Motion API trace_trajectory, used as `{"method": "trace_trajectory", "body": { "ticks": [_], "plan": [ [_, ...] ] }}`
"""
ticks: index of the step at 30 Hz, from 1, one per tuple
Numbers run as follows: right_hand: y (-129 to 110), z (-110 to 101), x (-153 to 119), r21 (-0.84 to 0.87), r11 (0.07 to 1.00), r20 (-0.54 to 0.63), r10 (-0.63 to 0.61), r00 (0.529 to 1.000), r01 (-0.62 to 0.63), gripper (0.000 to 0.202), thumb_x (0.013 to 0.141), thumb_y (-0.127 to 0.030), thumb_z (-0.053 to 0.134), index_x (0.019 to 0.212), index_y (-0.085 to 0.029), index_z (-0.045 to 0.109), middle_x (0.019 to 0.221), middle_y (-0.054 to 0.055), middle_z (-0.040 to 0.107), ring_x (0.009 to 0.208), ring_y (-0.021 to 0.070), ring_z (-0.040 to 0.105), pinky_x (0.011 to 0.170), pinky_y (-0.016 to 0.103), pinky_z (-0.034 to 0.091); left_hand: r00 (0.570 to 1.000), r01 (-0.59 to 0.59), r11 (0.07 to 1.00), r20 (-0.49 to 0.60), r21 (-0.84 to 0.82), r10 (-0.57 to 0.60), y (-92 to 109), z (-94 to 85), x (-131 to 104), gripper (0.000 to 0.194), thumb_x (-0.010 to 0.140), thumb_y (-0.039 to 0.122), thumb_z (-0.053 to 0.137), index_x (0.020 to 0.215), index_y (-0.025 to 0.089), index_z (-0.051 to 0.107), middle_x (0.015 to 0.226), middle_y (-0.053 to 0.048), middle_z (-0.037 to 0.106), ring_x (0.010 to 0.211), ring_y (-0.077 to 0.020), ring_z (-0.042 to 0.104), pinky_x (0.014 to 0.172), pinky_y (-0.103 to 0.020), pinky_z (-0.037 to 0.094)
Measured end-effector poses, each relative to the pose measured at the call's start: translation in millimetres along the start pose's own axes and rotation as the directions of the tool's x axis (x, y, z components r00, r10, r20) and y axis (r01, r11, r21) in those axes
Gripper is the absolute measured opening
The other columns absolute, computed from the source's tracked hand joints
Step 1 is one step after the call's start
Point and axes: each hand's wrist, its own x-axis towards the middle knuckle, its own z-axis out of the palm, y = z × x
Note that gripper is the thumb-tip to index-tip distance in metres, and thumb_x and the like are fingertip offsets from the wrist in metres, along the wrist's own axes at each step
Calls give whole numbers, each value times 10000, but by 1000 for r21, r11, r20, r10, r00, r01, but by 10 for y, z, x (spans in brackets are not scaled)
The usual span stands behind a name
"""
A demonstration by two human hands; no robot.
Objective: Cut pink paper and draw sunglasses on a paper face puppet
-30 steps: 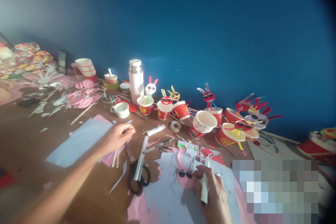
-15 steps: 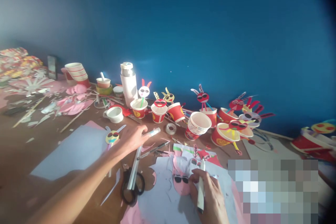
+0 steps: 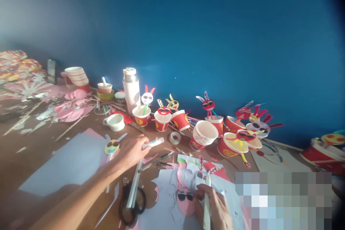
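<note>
My left hand (image 3: 136, 147) reaches over the table, its fingers closed on the near end of a white marker-like tube (image 3: 155, 143) with a bluish label. My right hand (image 3: 214, 201) grips a white marker (image 3: 207, 197), held upright over the paper. Beside the right hand lies a pink paper face (image 3: 185, 201) with black sunglasses drawn on it, on pale blue paper (image 3: 159, 205). Left of that paper, scissors (image 3: 141, 201) lie partly under clear sticks (image 3: 134, 187). A yellow paper face (image 3: 111, 146) on straws lies by my left wrist.
Red paper cups (image 3: 163, 120) holding paper figures line the wall, with a cup stack (image 3: 204, 133) among them. Behind my left hand stand a white mug (image 3: 115, 122) and a thermos (image 3: 131, 93). A tape roll (image 3: 175, 137) and pink scraps (image 3: 74, 109) also lie about.
My left fingers have closed further around the white tube. The view has shifted slightly, so the tabletop things sit lower. My right hand keeps hold of its marker.
</note>
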Motion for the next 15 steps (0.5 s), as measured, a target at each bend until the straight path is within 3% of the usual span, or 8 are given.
{"method": "trace_trajectory", "body": {
  "ticks": [9, 15],
  "plan": [
    [-32, -26, 25, 38, 999, -30, -3, 1000, 4, 171, 915, -381, 441, 1034, -288, 521, 773, 19, 677, 693, 239, 626, 649, 354, 484, 992, 128, 992, -14, -10, -128, -225, -192, 35, 174, 829, 344, 499, 853, 226, 625, 801, -5, 673, 695, -179, 609, 605, -255, 354],
    [-50, -19, 8, 51, 998, -16, 28, 999, -27, 218, 914, -441, 416, 1010, -286, 535, 799, 31, 681, 744, 260, 611, 654, 370, 484, 970, 241, 968, 18, 74, -243, -337, -303, 58, 196, 816, 352, 476, 703, 218, 562, 637, -6, 606, 590, -183, 566, 537, -262, 293]
  ]
}}
